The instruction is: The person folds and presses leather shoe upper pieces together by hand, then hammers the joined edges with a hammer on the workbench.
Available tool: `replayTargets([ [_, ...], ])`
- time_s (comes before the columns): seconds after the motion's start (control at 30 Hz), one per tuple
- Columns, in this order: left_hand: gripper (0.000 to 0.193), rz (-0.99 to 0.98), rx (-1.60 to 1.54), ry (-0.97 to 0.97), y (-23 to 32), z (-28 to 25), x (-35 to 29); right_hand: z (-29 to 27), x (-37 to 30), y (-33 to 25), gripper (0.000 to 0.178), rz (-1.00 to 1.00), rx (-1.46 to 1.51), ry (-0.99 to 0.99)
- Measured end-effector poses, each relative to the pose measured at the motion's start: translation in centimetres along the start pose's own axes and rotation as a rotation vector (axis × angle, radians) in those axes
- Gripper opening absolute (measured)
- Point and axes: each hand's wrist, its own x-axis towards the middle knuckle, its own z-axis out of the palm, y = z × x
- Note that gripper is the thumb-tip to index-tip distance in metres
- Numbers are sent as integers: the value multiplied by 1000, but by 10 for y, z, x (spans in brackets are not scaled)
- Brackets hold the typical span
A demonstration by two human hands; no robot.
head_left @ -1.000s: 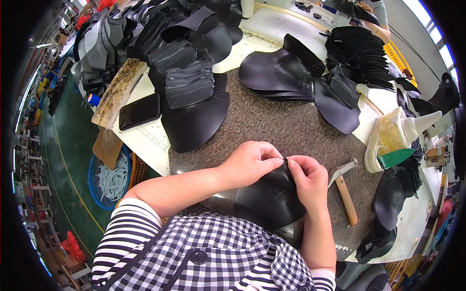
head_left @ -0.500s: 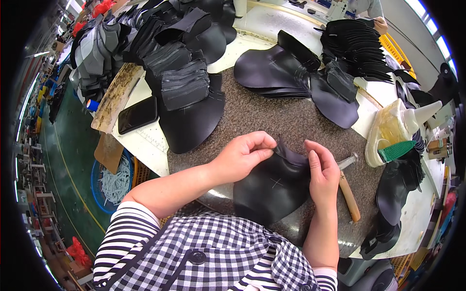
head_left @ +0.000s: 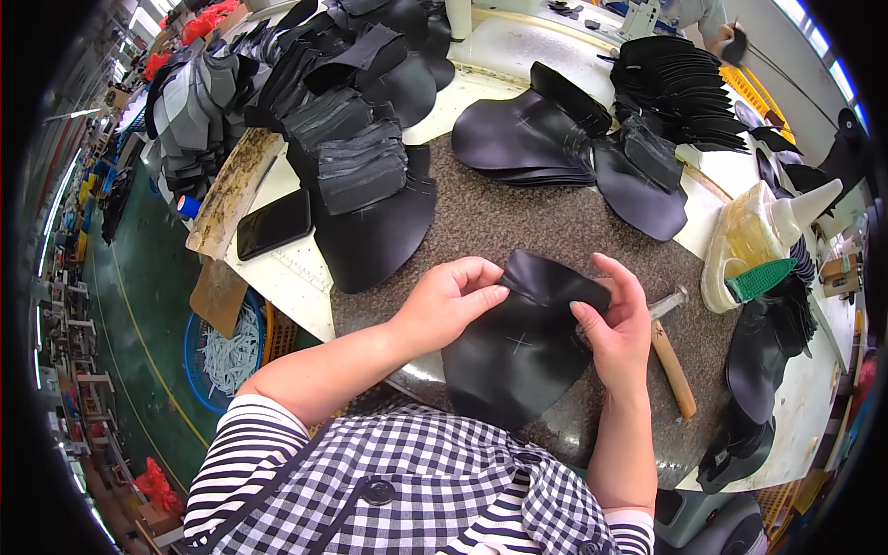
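A black leather piece (head_left: 513, 370) with a pale cross mark lies in front of me on the speckled stone slab (head_left: 462, 222). A curved black strip (head_left: 553, 280) stands up along its far edge. My left hand (head_left: 451, 301) is closed, pinching the strip's left end between thumb and fingertips. At the right end, my right hand (head_left: 618, 324) has its thumb on the near side and its fingers behind the strip. A hammer (head_left: 672, 370) with a wooden handle rests just right of that hand.
Stacks of black leather pieces (head_left: 523, 139) lie beyond the slab. A phone (head_left: 275, 225) sits at the left table edge. To the right stand a glue bottle (head_left: 740, 245) and a green brush (head_left: 760, 280). A blue basket (head_left: 192, 361) of scraps is below left. Another person's hand (head_left: 720, 39) shows far right.
The strip has turned up and now shows its broad face. My right hand has closed in on its right end, and my left hand has shifted slightly left.
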Motion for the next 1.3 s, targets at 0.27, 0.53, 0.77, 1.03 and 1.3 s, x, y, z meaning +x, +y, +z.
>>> replayTargets([
  [0.27, 12, 5, 15, 77, -4, 1, 4, -6, 6, 1, 33, -540, -796, -46],
  [0.53, 17, 824, 740, 77, 25, 27, -17, 28, -10, -35, 33, -723, -874, -82],
  [0.77, 14, 804, 629, 35, 24, 27, -30, 31, -33, -22, 22, -756, -719, 73],
  [1.03, 11, 679, 550, 18, 21, 17, -39, 37, -32, -22, 19, -855, -775, 70],
  [1.3, 10, 584, 474, -28, 15, 8, -36, 38, -35, -18, 19, -851, -768, 4],
])
